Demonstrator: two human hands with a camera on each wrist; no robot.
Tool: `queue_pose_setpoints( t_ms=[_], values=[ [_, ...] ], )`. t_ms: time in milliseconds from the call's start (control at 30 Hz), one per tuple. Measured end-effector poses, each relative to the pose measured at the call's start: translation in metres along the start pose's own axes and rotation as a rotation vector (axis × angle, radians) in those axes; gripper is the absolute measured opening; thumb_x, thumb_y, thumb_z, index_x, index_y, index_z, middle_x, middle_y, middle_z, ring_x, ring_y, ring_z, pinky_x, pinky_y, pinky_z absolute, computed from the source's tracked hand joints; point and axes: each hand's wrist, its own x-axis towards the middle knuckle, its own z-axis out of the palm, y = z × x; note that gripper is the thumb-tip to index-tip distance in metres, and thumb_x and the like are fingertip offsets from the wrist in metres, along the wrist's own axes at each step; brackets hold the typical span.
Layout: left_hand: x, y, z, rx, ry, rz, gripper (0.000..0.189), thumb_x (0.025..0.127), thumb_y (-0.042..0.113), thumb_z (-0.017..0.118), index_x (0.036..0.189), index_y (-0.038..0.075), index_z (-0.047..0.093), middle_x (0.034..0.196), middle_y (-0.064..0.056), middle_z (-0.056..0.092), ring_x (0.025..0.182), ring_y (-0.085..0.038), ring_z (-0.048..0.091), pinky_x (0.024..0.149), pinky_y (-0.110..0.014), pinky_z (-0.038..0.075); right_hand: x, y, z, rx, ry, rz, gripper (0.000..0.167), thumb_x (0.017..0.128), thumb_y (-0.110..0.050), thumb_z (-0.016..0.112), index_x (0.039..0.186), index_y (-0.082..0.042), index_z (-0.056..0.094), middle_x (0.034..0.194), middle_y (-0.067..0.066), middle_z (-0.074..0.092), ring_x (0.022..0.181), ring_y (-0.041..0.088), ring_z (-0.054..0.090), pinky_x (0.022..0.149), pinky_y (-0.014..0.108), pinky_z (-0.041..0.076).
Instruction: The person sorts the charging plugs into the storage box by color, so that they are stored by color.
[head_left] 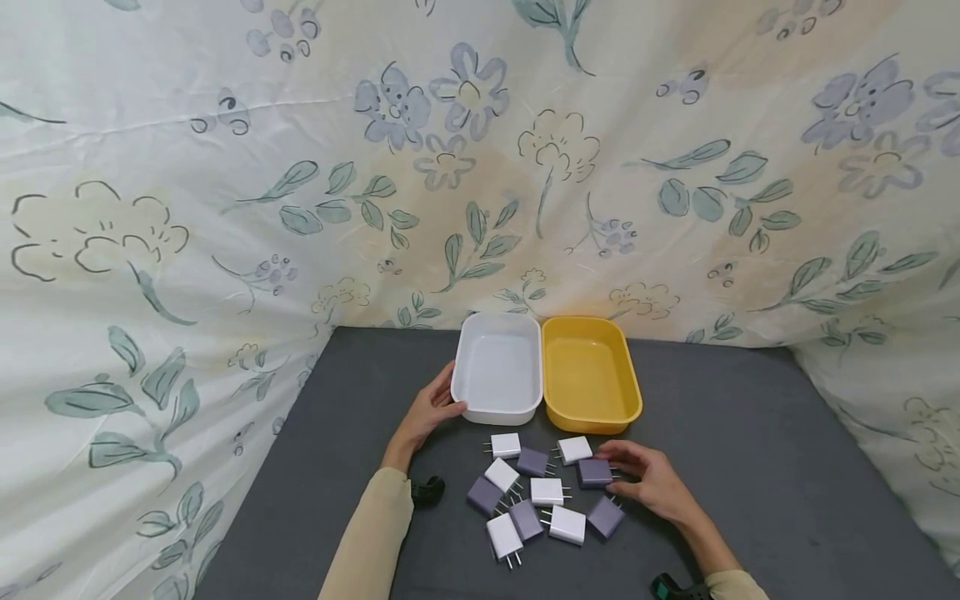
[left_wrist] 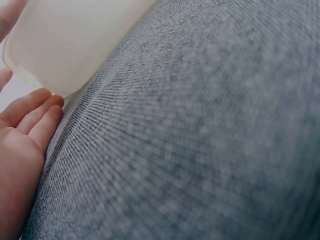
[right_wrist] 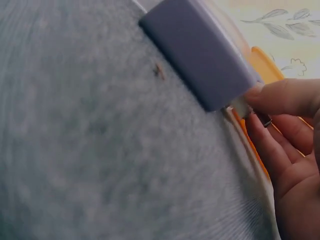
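My left hand (head_left: 429, 412) rests against the left side of a white plastic bin (head_left: 498, 418), its thumb at the near corner of the rim. In the left wrist view, straight fingers (left_wrist: 42, 107) touch the bin's lower edge. On the right, my right hand (head_left: 651, 482) pinches a purple charger plug (head_left: 594, 472) at its pronged end. Seen from the right wrist, the thumb lies on a corner of this plug (right_wrist: 197, 55), beside the metal prongs. A white charger plug (head_left: 574, 450) lies close to the right fingertips.
A yellow bin (head_left: 632, 392) stands against the white one's right side. Several white and purple plugs lie scattered in front, among them a white plug (head_left: 567, 526) and a purple plug (head_left: 605, 517). The dark grey table (head_left: 720, 433) ends at a floral cloth (head_left: 480, 167) behind.
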Motion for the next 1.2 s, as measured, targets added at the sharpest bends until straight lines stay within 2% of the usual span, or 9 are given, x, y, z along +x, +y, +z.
queue_pose_setpoints(
  t_ms=[200,467,567,700,933,1200],
  values=[
    [0.0,0.003,0.0,0.0,0.007,-0.021,0.085,0.087,0.005,0.072,0.156,0.02,0.025,0.158,-0.012,0.033,0.146,-0.029,0.031,0.118,-0.043,0.026,0.004,-0.012,-0.001,0.052,0.005,-0.001,0.059,0.071,0.007,0.079,0.125,0.007,0.055,0.115,0.027,0.064,0.104,0.0,0.063,0.091,0.016,0.052],
    [-0.007,0.029,0.004,-0.023,-0.033,-0.045,0.089,0.086,0.004,0.072,0.157,0.01,0.018,0.159,-0.017,0.028,0.147,-0.033,0.028,0.118,-0.046,0.025,0.013,-0.026,-0.001,0.049,0.016,-0.002,0.059,0.073,0.008,0.078,0.126,0.008,0.053,0.116,0.026,0.065,0.105,-0.001,0.063,0.092,0.014,0.05],
    [-0.008,0.031,0.004,-0.023,-0.032,-0.042,0.089,0.086,0.003,0.071,0.157,0.009,0.018,0.159,-0.017,0.028,0.147,-0.032,0.028,0.119,-0.046,0.024,0.018,-0.031,-0.002,0.046,0.032,0.0,0.059,0.074,0.005,0.079,0.127,0.007,0.054,0.116,0.025,0.065,0.104,-0.001,0.063,0.092,0.014,0.05],
    [-0.009,0.029,0.005,-0.032,-0.031,-0.045,0.089,0.086,0.003,0.072,0.156,0.009,0.018,0.159,-0.018,0.028,0.147,-0.032,0.028,0.119,-0.047,0.024,0.023,-0.037,-0.003,0.056,0.061,-0.005,0.06,0.074,0.002,0.08,0.128,0.005,0.054,0.116,0.026,0.065,0.104,0.0,0.064,0.091,0.013,0.05],
    [-0.002,0.002,0.001,0.015,0.01,-0.013,0.086,0.086,0.009,0.074,0.156,0.02,0.026,0.157,-0.009,0.035,0.145,-0.026,0.035,0.116,-0.042,0.031,0.034,-0.048,-0.003,0.04,0.096,0.009,0.06,0.076,0.001,0.08,0.13,0.006,0.053,0.118,0.024,0.065,0.102,0.0,0.064,0.091,0.011,0.049],
    [-0.002,0.004,0.002,-0.003,0.011,-0.034,0.086,0.087,0.004,0.072,0.156,0.017,0.024,0.158,-0.012,0.033,0.146,-0.028,0.033,0.117,-0.044,0.028,0.049,-0.052,0.001,0.072,0.142,0.049,0.06,0.076,0.002,0.079,0.13,0.007,0.053,0.119,0.026,0.064,0.101,0.002,0.064,0.091,0.011,0.049]
  ],
)
